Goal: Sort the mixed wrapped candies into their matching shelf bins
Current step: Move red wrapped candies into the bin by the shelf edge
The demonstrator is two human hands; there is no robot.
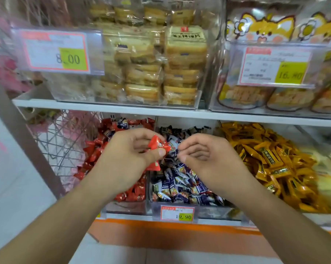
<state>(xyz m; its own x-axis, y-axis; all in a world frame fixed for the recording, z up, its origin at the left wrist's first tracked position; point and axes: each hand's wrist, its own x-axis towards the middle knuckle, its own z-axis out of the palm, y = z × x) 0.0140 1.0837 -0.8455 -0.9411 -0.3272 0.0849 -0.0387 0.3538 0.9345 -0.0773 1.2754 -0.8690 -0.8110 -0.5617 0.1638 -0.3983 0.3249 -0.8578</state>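
Observation:
Three clear bins stand side by side on the lower shelf. The left bin (122, 207) holds red wrapped candies, the middle bin (214, 211) holds dark blue and white ones, the right bin (317, 215) holds yellow ones. My left hand (126, 159) hovers over the divide between the left and middle bins, fingers closed on red wrapped candies (158, 144), one more red piece showing below my thumb. My right hand (204, 155) is cupped over the middle bin with fingers curled inward; nothing shows in it. A few blue pieces lie among the red ones at the back of the left bin.
The upper shelf (107, 107) carries clear boxes of packaged bread slices (181, 63) and cartoon-printed snack bags (265, 29), with price tags in front. A wire basket with pink items (65, 141) hangs at the left. An orange strip (160, 229) runs under the lower shelf.

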